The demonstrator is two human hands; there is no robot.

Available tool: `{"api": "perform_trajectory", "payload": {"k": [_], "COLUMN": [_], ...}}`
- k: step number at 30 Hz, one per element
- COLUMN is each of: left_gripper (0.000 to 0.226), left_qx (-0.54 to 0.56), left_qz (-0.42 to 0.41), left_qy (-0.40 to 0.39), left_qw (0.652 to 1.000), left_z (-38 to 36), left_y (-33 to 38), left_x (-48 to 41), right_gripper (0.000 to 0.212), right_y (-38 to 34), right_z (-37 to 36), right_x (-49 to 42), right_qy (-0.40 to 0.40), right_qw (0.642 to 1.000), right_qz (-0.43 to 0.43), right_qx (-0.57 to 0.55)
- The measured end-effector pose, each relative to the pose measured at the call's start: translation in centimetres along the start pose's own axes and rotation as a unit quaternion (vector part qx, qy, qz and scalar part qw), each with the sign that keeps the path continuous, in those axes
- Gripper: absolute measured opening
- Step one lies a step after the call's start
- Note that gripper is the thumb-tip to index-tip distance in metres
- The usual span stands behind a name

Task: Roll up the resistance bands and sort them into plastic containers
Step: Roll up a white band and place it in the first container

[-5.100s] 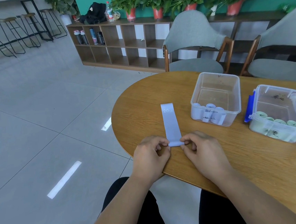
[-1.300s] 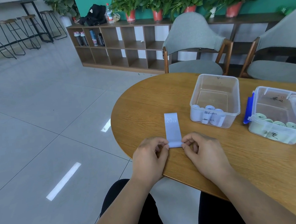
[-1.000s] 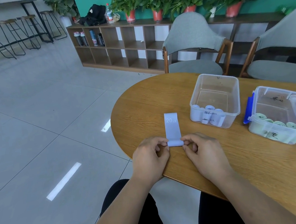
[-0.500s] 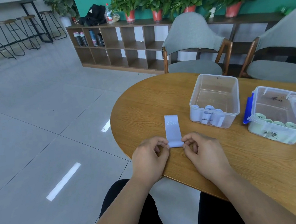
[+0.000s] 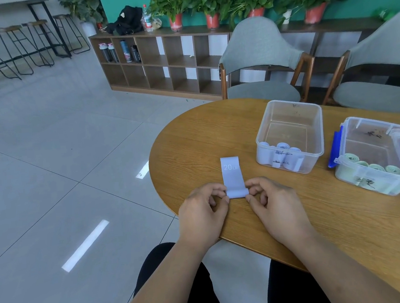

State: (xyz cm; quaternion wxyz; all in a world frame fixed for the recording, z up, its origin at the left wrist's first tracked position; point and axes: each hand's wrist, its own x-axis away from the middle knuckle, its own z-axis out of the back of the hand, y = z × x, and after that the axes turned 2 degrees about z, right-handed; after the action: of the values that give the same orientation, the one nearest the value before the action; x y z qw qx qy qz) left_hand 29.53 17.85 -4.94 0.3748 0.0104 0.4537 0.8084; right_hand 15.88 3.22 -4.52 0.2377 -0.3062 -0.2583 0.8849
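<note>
The lilac band [image 5: 231,172] is found rolled further than before, its roll pinched at either end by the left hand [image 5: 204,214] and right hand [image 5: 276,210], at the near edge of the wooden table [image 5: 192,137]. Tiled floor [image 5: 49,166] noted.

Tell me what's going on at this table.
A seated person is partway through rolling a pale blue resistance band marked 20 LB on the wooden table. The left hand and right hand pinch the two ends of the roll; the far part lies flat. To the right, a clear container holds rolled blue bands and a second container holds green rolls.
</note>
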Motion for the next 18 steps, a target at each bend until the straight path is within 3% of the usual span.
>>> {"api": "perform_trajectory", "payload": {"k": [11,18], "left_gripper": [0.011,0.016], "left_qx": [-0.023,-0.022], "left_qz": [-0.015,-0.005], "left_qy": [0.014,0.014], "left_qw": [1.0,1.0], "left_z": [0.05,-0.03], "left_y": [0.08,-0.07], "left_x": [0.11,0.06], "right_gripper": [0.017,0.025], "right_y": [-0.07,0.0], "right_z": [0.12,0.06], "right_x": [0.1,0.1], "right_qy": [0.002,0.005], "right_qw": [1.0,1.0], "right_qz": [0.008,0.016], "right_qx": [-0.005,0.003]}}
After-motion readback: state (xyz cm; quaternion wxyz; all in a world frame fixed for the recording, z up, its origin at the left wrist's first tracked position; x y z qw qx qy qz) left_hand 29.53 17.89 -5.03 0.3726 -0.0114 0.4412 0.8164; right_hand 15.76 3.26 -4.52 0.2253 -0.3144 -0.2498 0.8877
